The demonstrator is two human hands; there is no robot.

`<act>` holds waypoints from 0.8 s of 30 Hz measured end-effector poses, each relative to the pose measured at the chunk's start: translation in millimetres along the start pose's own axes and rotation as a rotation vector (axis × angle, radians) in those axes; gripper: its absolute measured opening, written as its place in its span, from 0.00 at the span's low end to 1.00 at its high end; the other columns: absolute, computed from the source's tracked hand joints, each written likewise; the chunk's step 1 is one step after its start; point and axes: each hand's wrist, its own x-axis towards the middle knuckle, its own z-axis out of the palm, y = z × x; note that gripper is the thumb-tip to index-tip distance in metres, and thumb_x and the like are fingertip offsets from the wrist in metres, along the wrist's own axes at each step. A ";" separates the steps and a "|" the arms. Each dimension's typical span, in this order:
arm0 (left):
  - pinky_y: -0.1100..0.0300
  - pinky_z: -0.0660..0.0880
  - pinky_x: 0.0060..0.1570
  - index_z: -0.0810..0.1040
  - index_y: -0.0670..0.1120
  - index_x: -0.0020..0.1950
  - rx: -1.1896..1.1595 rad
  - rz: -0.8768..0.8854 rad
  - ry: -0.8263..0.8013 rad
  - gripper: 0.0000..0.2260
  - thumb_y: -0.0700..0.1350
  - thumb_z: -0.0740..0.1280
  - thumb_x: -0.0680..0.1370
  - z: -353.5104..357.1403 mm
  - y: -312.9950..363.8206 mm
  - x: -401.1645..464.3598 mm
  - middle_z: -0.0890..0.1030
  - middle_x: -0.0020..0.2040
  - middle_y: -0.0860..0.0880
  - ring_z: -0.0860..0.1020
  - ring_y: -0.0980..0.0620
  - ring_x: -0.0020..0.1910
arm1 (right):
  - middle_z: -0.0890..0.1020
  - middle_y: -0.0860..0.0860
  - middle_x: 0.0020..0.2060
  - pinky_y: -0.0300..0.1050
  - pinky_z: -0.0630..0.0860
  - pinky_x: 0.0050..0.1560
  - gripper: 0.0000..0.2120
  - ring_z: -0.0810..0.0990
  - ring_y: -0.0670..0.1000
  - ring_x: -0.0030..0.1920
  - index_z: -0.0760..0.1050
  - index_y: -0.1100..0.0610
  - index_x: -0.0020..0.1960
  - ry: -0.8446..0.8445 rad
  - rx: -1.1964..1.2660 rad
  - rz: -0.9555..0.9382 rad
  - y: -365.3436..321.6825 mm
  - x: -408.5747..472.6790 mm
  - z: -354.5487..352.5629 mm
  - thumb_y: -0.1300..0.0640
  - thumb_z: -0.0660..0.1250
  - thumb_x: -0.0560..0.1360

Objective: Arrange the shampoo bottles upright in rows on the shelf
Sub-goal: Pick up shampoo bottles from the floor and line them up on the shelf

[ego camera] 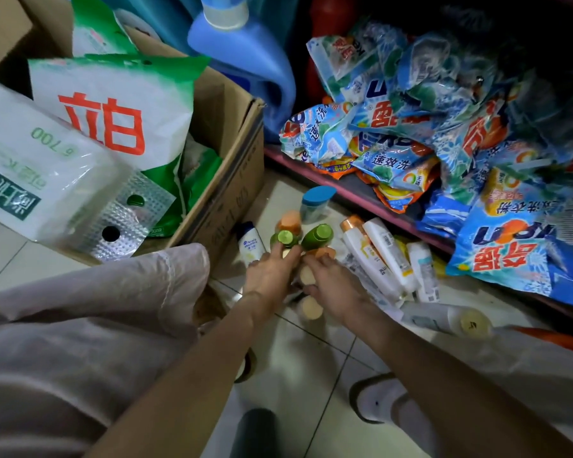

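Pale tiled floor (311,375), dim light

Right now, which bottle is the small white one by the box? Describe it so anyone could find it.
Start at the cardboard box on the left. Against its near corner a small white bottle rests on the floor tiles. Unlike the green-capped bottles beside it, it has a dark blue cap and blue label.

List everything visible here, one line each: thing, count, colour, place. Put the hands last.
green-capped bottles: two, green, upright on the floor at the fingertips
orange-capped bottles: at least two, orange caps, among the cluster
cream-capped bottles: at least two, under the hands
white bottles: several, lying on the floor, right of the cluster
blue-lidded jar: one, behind the cluster
cardboard box: one, brown, left, holding green-and-white bags
detergent packets: many, blue, piled on the low shelf
blue jug: one, top centre
left hand: on the green-capped bottles
right hand: on the cluster
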 end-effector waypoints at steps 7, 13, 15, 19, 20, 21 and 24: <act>0.51 0.72 0.45 0.64 0.51 0.66 0.036 0.003 -0.010 0.24 0.49 0.70 0.73 -16.1 4.0 -0.9 0.72 0.60 0.46 0.77 0.42 0.54 | 0.74 0.56 0.62 0.52 0.74 0.59 0.25 0.75 0.59 0.59 0.62 0.50 0.71 0.050 0.060 0.017 10.0 -12.9 -15.3 0.56 0.64 0.76; 0.50 0.75 0.49 0.65 0.52 0.66 -0.102 0.006 0.086 0.22 0.47 0.67 0.74 -56.7 19.8 -18.7 0.73 0.60 0.45 0.75 0.42 0.53 | 0.80 0.54 0.55 0.42 0.73 0.50 0.23 0.78 0.55 0.53 0.70 0.49 0.66 0.261 0.312 0.031 28.9 -64.7 -67.0 0.57 0.69 0.72; 0.50 0.75 0.51 0.67 0.52 0.65 -0.114 0.037 0.098 0.21 0.48 0.67 0.74 -80.6 28.2 -26.3 0.74 0.59 0.45 0.75 0.41 0.54 | 0.81 0.49 0.52 0.38 0.71 0.47 0.21 0.80 0.50 0.48 0.73 0.47 0.63 0.361 0.407 0.056 31.1 -89.1 -91.4 0.54 0.71 0.71; 0.52 0.74 0.51 0.72 0.49 0.61 -0.047 0.233 0.168 0.19 0.45 0.69 0.72 -143.3 47.2 -47.0 0.78 0.57 0.44 0.76 0.42 0.56 | 0.81 0.48 0.50 0.41 0.77 0.49 0.19 0.81 0.45 0.44 0.76 0.47 0.61 0.553 0.623 0.041 33.6 -145.4 -146.0 0.55 0.73 0.71; 0.53 0.74 0.52 0.73 0.48 0.61 -0.050 0.278 0.204 0.18 0.46 0.70 0.71 -160.8 51.7 -53.9 0.79 0.56 0.45 0.76 0.43 0.56 | 0.81 0.50 0.50 0.45 0.79 0.49 0.18 0.82 0.47 0.43 0.76 0.47 0.59 0.608 0.680 0.033 32.7 -160.8 -160.3 0.56 0.73 0.71; 0.56 0.73 0.51 0.74 0.48 0.60 -0.082 0.308 0.242 0.18 0.46 0.71 0.71 -177.6 55.4 -61.7 0.80 0.55 0.46 0.77 0.44 0.55 | 0.81 0.52 0.50 0.48 0.80 0.49 0.17 0.82 0.50 0.42 0.77 0.46 0.57 0.661 0.746 0.024 30.5 -176.5 -174.5 0.58 0.73 0.71; 0.72 0.70 0.40 0.75 0.54 0.55 -0.385 0.328 0.395 0.15 0.48 0.73 0.70 -217.8 62.5 -87.0 0.79 0.43 0.58 0.77 0.59 0.42 | 0.82 0.57 0.48 0.45 0.82 0.44 0.14 0.83 0.53 0.42 0.79 0.48 0.53 0.792 1.006 -0.034 23.4 -219.8 -216.8 0.62 0.72 0.71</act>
